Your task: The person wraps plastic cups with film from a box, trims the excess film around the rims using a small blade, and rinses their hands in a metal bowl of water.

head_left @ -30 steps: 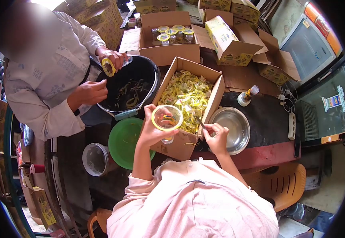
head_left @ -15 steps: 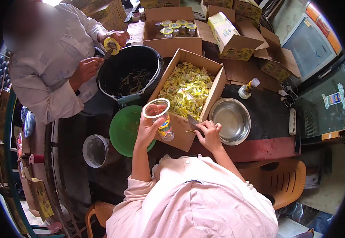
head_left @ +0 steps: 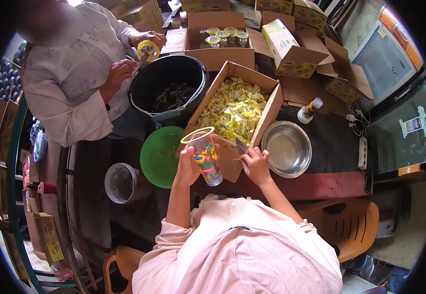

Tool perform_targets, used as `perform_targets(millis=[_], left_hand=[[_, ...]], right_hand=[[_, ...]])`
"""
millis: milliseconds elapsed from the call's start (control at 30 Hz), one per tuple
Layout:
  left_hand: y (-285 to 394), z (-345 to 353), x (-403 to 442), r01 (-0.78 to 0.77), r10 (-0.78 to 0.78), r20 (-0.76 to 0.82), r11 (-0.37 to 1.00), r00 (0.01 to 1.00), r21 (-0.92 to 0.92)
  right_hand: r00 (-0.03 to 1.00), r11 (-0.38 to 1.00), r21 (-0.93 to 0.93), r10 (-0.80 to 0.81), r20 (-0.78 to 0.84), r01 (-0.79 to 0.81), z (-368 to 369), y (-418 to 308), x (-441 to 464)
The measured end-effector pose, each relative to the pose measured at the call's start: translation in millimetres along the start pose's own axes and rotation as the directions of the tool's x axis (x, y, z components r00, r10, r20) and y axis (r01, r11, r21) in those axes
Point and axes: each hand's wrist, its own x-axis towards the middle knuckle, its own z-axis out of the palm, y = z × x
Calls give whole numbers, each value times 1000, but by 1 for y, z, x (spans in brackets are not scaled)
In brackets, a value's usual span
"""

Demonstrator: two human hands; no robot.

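Note:
My left hand (head_left: 187,167) is wrapped round a clear plastic cup (head_left: 206,159) with a yellow rim and coloured printing. The cup leans a little, its mouth up and toward the left. In my right hand (head_left: 256,166) is a knife (head_left: 241,145), its blade pointing up and left, apart from the cup. A thin yellowish strip shows by the right fingertips. Just beyond both hands stands a cardboard box (head_left: 271,110) filled with yellow plastic scraps, its front flap folded down beneath the knife hand.
A metal bowl (head_left: 306,156) lies to the right, a green basin (head_left: 149,166) and grey bucket (head_left: 133,175) to the left. Across from me, a co-worker (head_left: 70,73) works with a knife and yellow-rimmed container over a black bucket (head_left: 204,81). Behind is a carton (head_left: 218,60) of lidded cups.
The cup has turned in my left hand, so more of its printed side shows, and it sits slightly lower. My right hand still grips the knife. The whole view has shifted slightly.

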Motion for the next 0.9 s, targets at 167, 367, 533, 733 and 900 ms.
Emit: perform_targets(millis=[167,367,533,733,900], left_hand=[[-1,0,0,-19,19,-3,1000,1000,20],[8,7,-2,50,-24,118,972,993,-230],[2,5,8,57,-19,169,973,985,-225],[-6,4,23,92,-73,92,971,993,-222],[-8,5,32,147,-138,56,958,989,-246]], right_hand=[[1000,1000,-28,11,-24,-12,-5,-4,10],[977,985,143,124,-171,-100,-31,4,65],[992,982,-159,113,62,-102,-28,14,90],[994,787,614,103,-37,-59,-85,-17,112],[992,634,773,92,-92,13,-88,-25,120]])
